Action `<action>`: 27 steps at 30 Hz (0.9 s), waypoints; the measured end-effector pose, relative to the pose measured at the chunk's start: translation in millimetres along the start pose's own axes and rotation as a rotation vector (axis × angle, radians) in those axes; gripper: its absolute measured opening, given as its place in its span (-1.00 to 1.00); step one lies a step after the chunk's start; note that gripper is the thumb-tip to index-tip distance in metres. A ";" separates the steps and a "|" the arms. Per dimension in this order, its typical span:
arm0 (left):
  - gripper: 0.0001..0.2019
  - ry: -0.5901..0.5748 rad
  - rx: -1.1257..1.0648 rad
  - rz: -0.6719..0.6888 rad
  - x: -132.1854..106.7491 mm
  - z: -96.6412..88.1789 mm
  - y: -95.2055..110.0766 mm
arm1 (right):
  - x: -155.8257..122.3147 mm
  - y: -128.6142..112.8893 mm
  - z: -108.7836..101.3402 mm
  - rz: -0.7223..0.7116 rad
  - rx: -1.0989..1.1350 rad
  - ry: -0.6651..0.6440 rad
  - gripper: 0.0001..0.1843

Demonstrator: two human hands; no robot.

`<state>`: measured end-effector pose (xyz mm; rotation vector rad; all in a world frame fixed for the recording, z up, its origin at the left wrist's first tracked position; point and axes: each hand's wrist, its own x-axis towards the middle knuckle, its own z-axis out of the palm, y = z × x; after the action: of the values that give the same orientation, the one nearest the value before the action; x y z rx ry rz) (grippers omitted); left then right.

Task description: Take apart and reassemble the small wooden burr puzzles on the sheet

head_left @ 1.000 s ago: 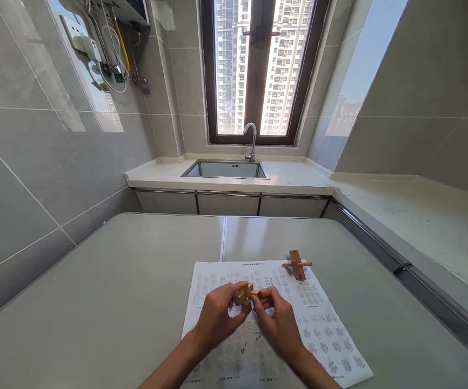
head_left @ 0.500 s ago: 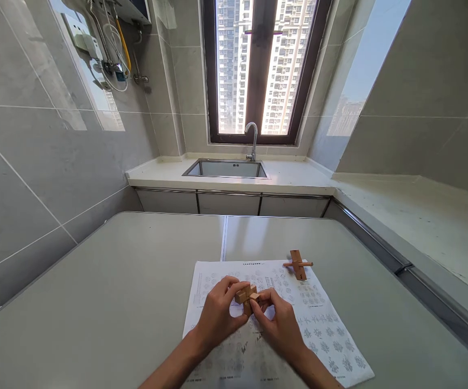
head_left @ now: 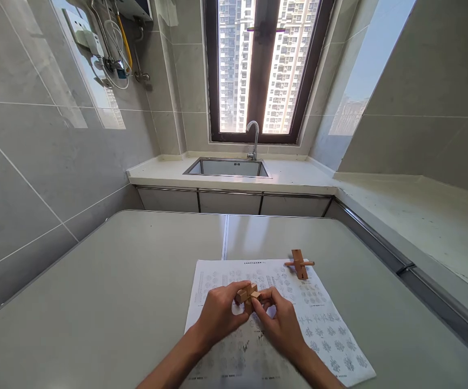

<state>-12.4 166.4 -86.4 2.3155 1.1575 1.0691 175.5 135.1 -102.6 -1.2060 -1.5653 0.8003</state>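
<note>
A small wooden burr puzzle of light interlocking blocks is held just above a printed sheet. My left hand grips its left side, with fingers on top and the thumb below. From the right, my right hand pinches a block on its near right side between thumb and fingers. Parts of the puzzle are hidden behind the fingertips. Under both hands lies the white instruction sheet, printed with rows of small diagrams. At its upper right corner rests a darker brown wooden piece with a thin rod across it.
The sheet lies on a pale table with a seam down its middle. Beyond it stand a white counter, a sink and a faucet below a window. Tiled walls and another counter flank the table.
Both hands keep hold of the puzzle in nearly the same place. My left fingers have bent slightly over the top of it. The whole view has shifted very slightly.
</note>
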 end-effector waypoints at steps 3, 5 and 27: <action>-0.54 -0.016 -0.037 -0.025 1.7 -2.0 0.6 | 1.6 -2.7 1.5 0.027 0.031 0.005 -0.70; -0.53 -0.016 -0.064 -0.053 2.5 -3.0 2.2 | 2.5 -3.9 1.1 0.030 0.026 0.014 -0.70; -0.43 0.007 -0.102 -0.097 3.1 -8.7 7.4 | 11.6 8.2 -11.3 0.067 -0.353 0.067 -0.72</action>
<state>-13.8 164.0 -74.9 2.1568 1.1770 1.0768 188.3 148.0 -103.0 -1.5288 -1.6622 0.5315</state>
